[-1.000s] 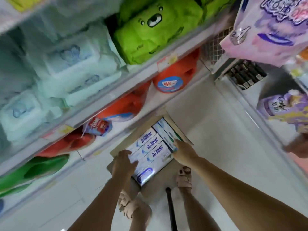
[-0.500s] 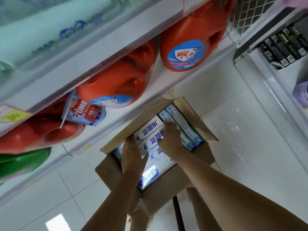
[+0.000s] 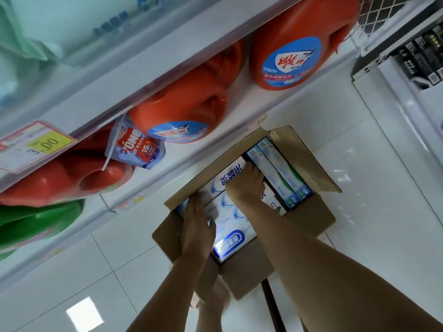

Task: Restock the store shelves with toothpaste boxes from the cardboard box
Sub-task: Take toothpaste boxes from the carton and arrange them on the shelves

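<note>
An open cardboard box (image 3: 309,161) stands on the tiled floor below me, packed with white-and-blue toothpaste boxes (image 3: 233,240). Two narrower toothpaste boxes (image 3: 279,173) stand on edge along its far right side. My left hand (image 3: 197,226) reaches into the near left end of the box, fingers curled down around the end of the flat toothpaste boxes. My right hand (image 3: 247,185) lies over the middle of the same boxes, fingertips hooked over their far edge beside the upright ones.
A white shelf unit (image 3: 167,75) runs along the left with orange detergent jugs (image 3: 285,56), a green jug (image 3: 36,221) and a yellow price tag (image 3: 36,144). Another white shelf (image 3: 393,97) with dark packets stands at the right. My feet are below the box.
The view has dropped closer to the box. Both hands have pushed deeper among the toothpaste boxes; the right hand moved from the box's right side to the middle.
</note>
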A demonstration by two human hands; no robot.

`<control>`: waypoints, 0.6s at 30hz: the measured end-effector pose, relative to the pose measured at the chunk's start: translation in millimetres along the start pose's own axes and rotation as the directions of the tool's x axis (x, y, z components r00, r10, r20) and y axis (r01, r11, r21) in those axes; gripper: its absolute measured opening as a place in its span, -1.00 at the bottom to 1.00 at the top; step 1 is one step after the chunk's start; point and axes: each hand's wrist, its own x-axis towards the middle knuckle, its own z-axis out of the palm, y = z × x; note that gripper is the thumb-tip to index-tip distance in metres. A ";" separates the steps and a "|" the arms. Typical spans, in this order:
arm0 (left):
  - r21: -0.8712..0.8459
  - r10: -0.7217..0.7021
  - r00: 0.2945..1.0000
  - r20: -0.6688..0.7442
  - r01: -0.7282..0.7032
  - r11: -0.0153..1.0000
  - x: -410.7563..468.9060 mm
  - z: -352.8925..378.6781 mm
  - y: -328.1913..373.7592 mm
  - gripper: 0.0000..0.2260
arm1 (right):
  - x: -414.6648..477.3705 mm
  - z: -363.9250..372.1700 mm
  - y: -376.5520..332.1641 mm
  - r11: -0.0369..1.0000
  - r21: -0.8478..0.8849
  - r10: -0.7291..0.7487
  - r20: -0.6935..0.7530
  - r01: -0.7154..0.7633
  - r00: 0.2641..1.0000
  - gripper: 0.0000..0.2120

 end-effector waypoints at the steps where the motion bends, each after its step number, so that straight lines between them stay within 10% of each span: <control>1: 0.012 0.014 1.000 0.014 -0.015 1.000 3.4 -1.2 0.7 -0.38 | 0.4 -1.6 -1.5 1.000 0.011 0.018 0.003 -0.018 1.000 -0.37; 8: 0.152 0.160 0.985 -0.068 -0.148 0.977 8.1 6.9 8.5 -0.27 | -10.8 -24.5 12.5 0.995 -0.012 -0.102 0.034 0.102 0.994 -0.54; 18: 0.091 -0.041 0.979 -0.202 0.060 0.994 22.7 23.1 37.1 -0.17 | -18.3 -43.2 9.3 0.978 0.195 -0.107 0.124 0.081 0.987 -0.38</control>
